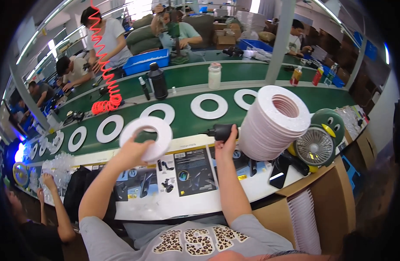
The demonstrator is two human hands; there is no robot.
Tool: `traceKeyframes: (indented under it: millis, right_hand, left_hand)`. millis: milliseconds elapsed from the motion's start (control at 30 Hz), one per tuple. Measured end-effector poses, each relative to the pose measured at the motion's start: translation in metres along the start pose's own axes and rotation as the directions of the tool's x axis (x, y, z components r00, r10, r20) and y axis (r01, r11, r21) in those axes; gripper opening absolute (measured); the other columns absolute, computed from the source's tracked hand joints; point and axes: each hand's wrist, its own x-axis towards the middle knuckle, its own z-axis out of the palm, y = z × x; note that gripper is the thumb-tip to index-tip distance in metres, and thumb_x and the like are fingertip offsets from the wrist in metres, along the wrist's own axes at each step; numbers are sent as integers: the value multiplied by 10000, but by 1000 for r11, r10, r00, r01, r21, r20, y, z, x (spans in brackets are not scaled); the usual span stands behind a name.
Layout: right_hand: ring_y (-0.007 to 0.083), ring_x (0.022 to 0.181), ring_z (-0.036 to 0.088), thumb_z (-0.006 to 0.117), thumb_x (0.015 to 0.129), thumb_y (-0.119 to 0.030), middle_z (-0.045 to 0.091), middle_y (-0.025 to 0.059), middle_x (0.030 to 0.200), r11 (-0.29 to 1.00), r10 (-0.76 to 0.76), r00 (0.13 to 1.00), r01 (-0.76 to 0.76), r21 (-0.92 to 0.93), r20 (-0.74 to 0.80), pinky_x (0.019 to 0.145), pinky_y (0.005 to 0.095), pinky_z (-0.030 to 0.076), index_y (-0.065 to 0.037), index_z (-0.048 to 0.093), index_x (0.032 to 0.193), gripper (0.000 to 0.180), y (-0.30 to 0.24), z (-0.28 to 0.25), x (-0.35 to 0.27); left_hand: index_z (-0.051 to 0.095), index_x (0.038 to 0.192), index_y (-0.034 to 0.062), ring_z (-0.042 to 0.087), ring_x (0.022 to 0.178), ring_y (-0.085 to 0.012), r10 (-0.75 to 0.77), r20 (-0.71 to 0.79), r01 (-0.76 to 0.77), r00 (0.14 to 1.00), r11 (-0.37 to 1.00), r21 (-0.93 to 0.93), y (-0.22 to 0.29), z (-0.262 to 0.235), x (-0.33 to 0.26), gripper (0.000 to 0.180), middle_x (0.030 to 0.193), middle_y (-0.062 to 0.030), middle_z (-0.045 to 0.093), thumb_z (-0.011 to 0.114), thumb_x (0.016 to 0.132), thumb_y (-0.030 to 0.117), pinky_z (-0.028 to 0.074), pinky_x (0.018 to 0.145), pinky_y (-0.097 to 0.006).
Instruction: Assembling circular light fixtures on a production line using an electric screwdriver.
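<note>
My left hand (133, 153) is closed on the near left edge of a flat white ring (166, 135), held slightly tilted over the front edge of the green belt. In my right hand (226, 145) is a small black bottle (221, 131) with a thin needle tip pointing left, toward the ring. Just right of that hand rises a tall stack of white rings (269, 130). Beyond my hands, more single white rings lie spaced in a row along the green belt (184, 119), one ring (209, 106) straight ahead.
Printed sheets (193, 172) cover the white ledge before me. A small green fan (315, 145) and a phone (279, 172) sit right of the stack. An open carton (334, 200) holds more rings. Bottles (157, 81) stand behind the belt. A red coiled hose (107, 104) hangs left; co-workers sit around.
</note>
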Motion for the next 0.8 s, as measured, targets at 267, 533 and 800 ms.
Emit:
traceKeyframes:
  millis: [267,533,800]
  right_hand:
    - [64,498,495,650,829,-466,558,-23,693,922,-266,953,295,-252,144,410,201,352,-121,549,872,362,2,16,-29]
    - [116,800,597,665,835,-412,593,46,971,742,-350,880,470,-479,322,635,253,493,-50,534,1081,458,17,12,-40]
    - [146,797,621,662,849,-335,613,31,934,784,-292,899,421,-455,327,707,297,522,-82,563,1041,333,17,15,-51]
  left_hand:
    - [424,1338,114,636,948,-261,335,165,-330,928,942,-56,50,59,-18,762,882,-100,661,776,670,216,182,1128,-515]
    - [488,1286,96,490,1217,-261,373,-8,-363,928,899,-245,43,59,-18,678,1199,-129,586,765,685,247,176,1120,-542]
    - [559,1191,85,484,1189,-318,-271,-541,-247,796,671,-699,6,116,4,464,1201,-152,556,713,769,202,378,1013,-378]
